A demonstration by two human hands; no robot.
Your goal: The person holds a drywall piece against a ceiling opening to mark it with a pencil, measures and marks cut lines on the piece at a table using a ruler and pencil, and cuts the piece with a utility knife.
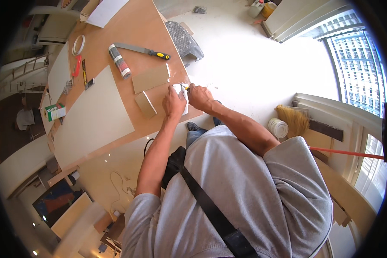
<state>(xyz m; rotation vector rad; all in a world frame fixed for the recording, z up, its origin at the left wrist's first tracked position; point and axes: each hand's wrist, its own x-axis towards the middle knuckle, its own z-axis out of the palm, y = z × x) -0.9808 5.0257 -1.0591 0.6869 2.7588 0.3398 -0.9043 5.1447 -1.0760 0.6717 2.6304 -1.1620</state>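
Observation:
At the right edge of the brown worktable (146, 26), both my hands work close together on a small white piece (185, 110). My left hand (174, 102) grips this piece and presses it at the table's edge. My right hand (201, 97) is closed round a small tool with a yellow and black handle (186, 88); its tip meets the white piece between my hands. The tool looks like a knife, but my fingers hide most of it. Left of my hands lie two cut brown boards with white edges, a larger one (150, 79) and a smaller one (146, 105).
A handsaw (133, 48) with a black-yellow handle and a printed cylinder (119, 61) lie farther back. A large pale sheet (94, 116) covers the table's left. Beyond are a tape roll (78, 45) and a green-white box (55, 112). A bucket (278, 127) and straw broom (293, 119) stand at right.

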